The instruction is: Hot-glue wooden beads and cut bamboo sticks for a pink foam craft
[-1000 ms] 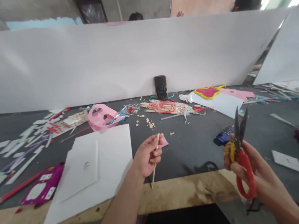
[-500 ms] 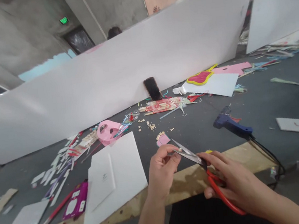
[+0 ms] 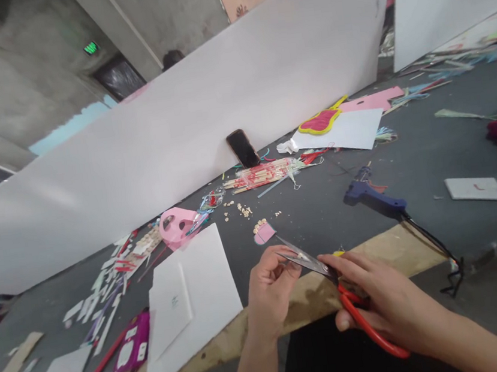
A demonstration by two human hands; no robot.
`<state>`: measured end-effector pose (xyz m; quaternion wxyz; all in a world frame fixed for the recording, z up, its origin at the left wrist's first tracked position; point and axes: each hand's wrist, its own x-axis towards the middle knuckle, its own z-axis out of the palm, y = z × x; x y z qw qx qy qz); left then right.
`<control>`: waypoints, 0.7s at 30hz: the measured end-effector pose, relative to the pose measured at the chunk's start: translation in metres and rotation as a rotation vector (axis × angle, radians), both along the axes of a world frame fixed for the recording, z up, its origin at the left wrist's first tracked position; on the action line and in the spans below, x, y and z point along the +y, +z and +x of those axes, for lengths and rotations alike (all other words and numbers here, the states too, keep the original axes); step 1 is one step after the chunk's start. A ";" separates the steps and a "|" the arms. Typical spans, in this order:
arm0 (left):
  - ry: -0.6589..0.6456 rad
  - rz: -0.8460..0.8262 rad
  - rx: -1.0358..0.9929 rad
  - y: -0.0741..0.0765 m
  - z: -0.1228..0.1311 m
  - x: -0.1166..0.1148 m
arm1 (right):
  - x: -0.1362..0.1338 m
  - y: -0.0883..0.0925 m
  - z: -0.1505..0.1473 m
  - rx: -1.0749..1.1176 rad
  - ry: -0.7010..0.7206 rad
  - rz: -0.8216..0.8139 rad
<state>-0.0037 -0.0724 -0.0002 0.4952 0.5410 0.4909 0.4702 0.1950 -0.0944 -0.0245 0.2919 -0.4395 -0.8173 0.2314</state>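
Observation:
My left hand is closed in a pinch over the table's front edge; it grips a thin wooden stick whose tip just shows between the blades. My right hand is wrapped round the red handles of a pair of scissors. The scissor blades point left and meet my left fingertips. A small pink card piece with tiny beads lies just beyond my left hand.
A blue glue gun with a black cord lies to the right. White paper sheets lie left, next to a purple packet. A phone leans on the white partition. Stick bundles, a pink mask and scraps lie around.
My right hand brought the scissors from upright at the right down to my left hand. The blades now close on the stick. My head tilted, so the view slants.

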 end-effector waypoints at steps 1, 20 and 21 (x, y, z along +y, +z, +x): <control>-0.004 -0.001 -0.003 0.000 0.000 0.000 | 0.000 0.000 0.000 0.005 0.008 0.007; 0.041 0.041 0.205 0.002 0.004 -0.004 | 0.001 -0.010 0.003 -0.173 0.015 0.088; 0.037 0.035 0.212 0.001 0.003 -0.004 | 0.001 -0.008 0.002 -0.169 0.011 0.063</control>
